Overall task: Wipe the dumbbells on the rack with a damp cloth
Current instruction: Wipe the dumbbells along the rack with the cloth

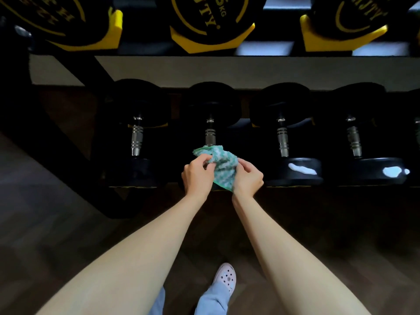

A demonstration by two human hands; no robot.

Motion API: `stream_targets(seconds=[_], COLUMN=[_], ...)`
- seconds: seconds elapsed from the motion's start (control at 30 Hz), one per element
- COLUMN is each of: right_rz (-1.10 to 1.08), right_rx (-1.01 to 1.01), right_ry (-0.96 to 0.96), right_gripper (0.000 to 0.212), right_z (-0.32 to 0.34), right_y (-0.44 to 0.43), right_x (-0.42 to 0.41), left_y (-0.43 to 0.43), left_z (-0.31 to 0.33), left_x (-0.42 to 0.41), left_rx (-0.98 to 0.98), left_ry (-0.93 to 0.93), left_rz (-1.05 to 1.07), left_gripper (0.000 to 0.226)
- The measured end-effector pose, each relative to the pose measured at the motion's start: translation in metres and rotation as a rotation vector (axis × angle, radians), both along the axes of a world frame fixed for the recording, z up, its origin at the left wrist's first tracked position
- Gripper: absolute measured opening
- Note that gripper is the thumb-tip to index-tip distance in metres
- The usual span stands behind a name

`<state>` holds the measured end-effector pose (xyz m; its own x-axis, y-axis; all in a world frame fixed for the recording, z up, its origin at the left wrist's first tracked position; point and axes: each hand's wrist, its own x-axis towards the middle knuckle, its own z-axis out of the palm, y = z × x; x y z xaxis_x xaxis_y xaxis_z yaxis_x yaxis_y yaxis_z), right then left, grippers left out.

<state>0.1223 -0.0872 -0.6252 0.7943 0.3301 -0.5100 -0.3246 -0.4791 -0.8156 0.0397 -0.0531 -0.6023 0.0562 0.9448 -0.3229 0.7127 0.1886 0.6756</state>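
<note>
Over the near head of the second dumbbell (210,135) from the left on the lower tier of the rack (106,201), both hands work a green-and-white cloth (223,164). The left hand (197,176) pinches the cloth's edge from about nine o'clock, fingertips curled onto the fabric. The right hand (247,178) grips it from four o'clock, fingers curled round the lower corner. The cloth hangs bunched between them, and its top fold lies at the near end of the ringed steel handle, which runs away toward twelve o'clock. I cannot tell whether the two touch.

This looks like regathering the cloth before a wipe. To do it well, fold it into a flat pad with a fresh damp face outward. One hand can then wrap the pad round the handle and draw it along the full length, turning the wrist so the underside is reached. Each head wants a sweep round the rim and across the face. Pressure is best sent down into the rack rather than sideways, since a round head may roll. At three o'clock the third dumbbell (282,142) and fourth dumbbell (353,142) show bright glare on their near heads, and at nine o'clock sits the first dumbbell (137,142)
</note>
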Motion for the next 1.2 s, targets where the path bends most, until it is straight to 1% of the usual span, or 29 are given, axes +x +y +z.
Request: stream_targets(seconds=[0.07,0.13,0.2,0.23,0.3,0.33,0.37,0.4,0.47,0.5,0.53,0.6,0.67,0.73,0.8,0.83,0.87,0.93,0.97,1.0,1.03,1.07,1.13,1.2], right_rz=[0.09,0.21,0.274,0.276,0.268,0.28,0.299,0.325,0.398,0.42,0.427,0.455,0.494,0.403,0.247,0.189,0.155,0.159,0.179,0.203,0.23,0.258,0.307,0.382], right_rx=[0.098,0.169,0.221,0.257,0.327,0.354,0.376,0.382,0.34,0.307,0.268,0.249,0.297,0.342,0.38,0.386,0.364,0.255,0.175,0.097,0.027,-0.038,-0.127,-0.233], right_ry=[0.011,0.067,0.219,0.328,0.534,0.599,0.634,0.629,0.549,0.522,0.535,0.669,0.792,0.832,0.784,0.724,0.629,0.354,0.179,0.01,-0.134,-0.235,-0.312,-0.328], right_gripper=[0.017,0.017,0.016,0.016,0.016,0.016,0.016,0.017,0.023,0.031,0.042,0.05,0.036,0.029,0.026,0.023,0.02,0.015,0.012,0.011,0.013,0.018,0.036,0.053], right_z=[0.006,0.013,0.018,0.021,0.027,0.03,0.034,0.037,0.046,0.052,0.055,0.068,0.075,0.075,0.071,0.068,0.064,0.057,0.055,0.053,0.051,0.047,0.037,0.025], right_y=[0.0,0.002,0.004,0.004,0.001,-0.002,-0.005,-0.006,-0.006,-0.005,-0.005,-0.006,-0.01,-0.012,-0.013,-0.013,-0.013,-0.015,-0.017,-0.019,-0.022,-0.024,-0.025,-0.023], right_x=[-0.004,-0.009,-0.011,-0.01,-0.006,-0.003,0.001,0.005,0.01,0.013,0.016,0.024,0.035,0.044,0.051,0.054,0.056,0.058,0.057,0.057,0.055,0.053,0.05,0.045], left_y=[0.0,-0.002,-0.003,-0.003,0.0,0.002,0.003,0.003,0.001,0.001,0.001,0.002,0.004,0.007,0.013,0.016,0.019,0.022,0.022,0.021,0.02,0.019,0.017,0.018], left_z=[0.0,0.003,0.008,0.012,0.02,0.025,0.03,0.037,0.051,0.057,0.063,0.075,0.084,0.091,0.091,0.088,0.081,0.062,0.053,0.047,0.04,0.035,0.024,0.011], left_x=[-0.002,-0.003,-0.006,-0.008,-0.013,-0.015,-0.015,-0.014,-0.009,-0.006,-0.004,-0.002,0.002,0.006,0.006,0.002,-0.004,-0.016,-0.021,-0.025,-0.028,-0.031,-0.033,-0.034], left_rx=[-0.03,-0.099,-0.161,-0.171,-0.157,-0.159,-0.178,-0.217,-0.339,-0.411,-0.484,-0.577,-0.609,-0.612,-0.573,-0.536,-0.5,-0.414,-0.368,-0.333,-0.314,-0.315,-0.365,-0.443], left_ry=[-0.098,-0.246,-0.388,-0.423,-0.443,-0.451,-0.477,-0.52,-0.602,-0.648,-0.722,-0.88,-0.901,-0.851,-0.793,-0.755,-0.692,-0.526,-0.437,-0.348,-0.265,-0.195,-0.116,-0.1], left_rz=[0.047,0.117,0.157,0.151,0.105,0.086,0.078,0.081,0.123,0.162,0.209,0.242,0.17,0.179,0.314,0.378,0.397,0.381,0.383,0.385,0.372,0.344,0.258,0.206], left_gripper=[0.024,0.027,0.027,0.026,0.023,0.023,0.022,0.022,0.024,0.028,0.032,0.034,0.032,0.031,0.026,0.029,0.031,0.026,0.022,0.023,0.029,0.036,0.046,0.049])
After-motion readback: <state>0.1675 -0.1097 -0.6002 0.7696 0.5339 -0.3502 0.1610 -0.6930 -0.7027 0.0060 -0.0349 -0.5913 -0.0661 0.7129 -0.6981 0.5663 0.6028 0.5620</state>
